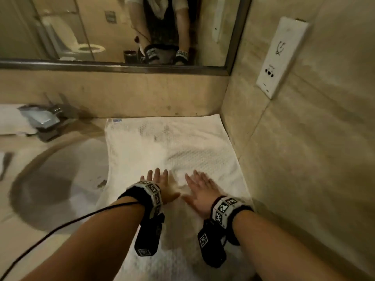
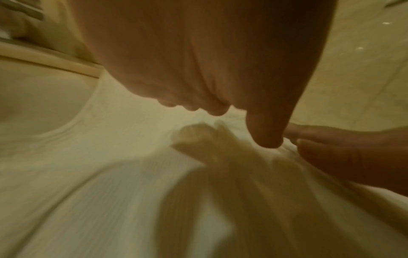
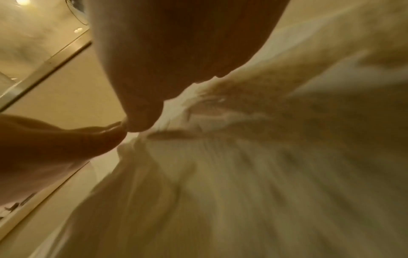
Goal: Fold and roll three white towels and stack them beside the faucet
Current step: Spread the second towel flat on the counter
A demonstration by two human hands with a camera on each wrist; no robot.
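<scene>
A white towel [image 1: 172,142] lies spread flat on the counter, between the sink and the right wall, reaching back to the backsplash. My left hand [image 1: 160,184] and right hand [image 1: 199,188] lie side by side, palms down, fingers straight, pressing on the towel's near half. The thumbs almost meet; a small wrinkle bunches between and ahead of them. In the left wrist view the left hand [image 2: 198,69] hovers flat over the towel [image 2: 88,174], with the right hand [image 2: 353,157] beside it. The right wrist view shows the right hand [image 3: 176,52] flat on blurred towel [image 3: 264,174]. The chrome faucet [image 1: 45,118] stands at the far left.
The round sink basin [image 1: 50,185] lies left of the towel. Something white [image 1: 10,120] sits behind the faucet at the left edge. A tiled wall with a white socket panel [image 1: 281,55] closes the right side. A mirror [image 1: 121,27] hangs over the backsplash.
</scene>
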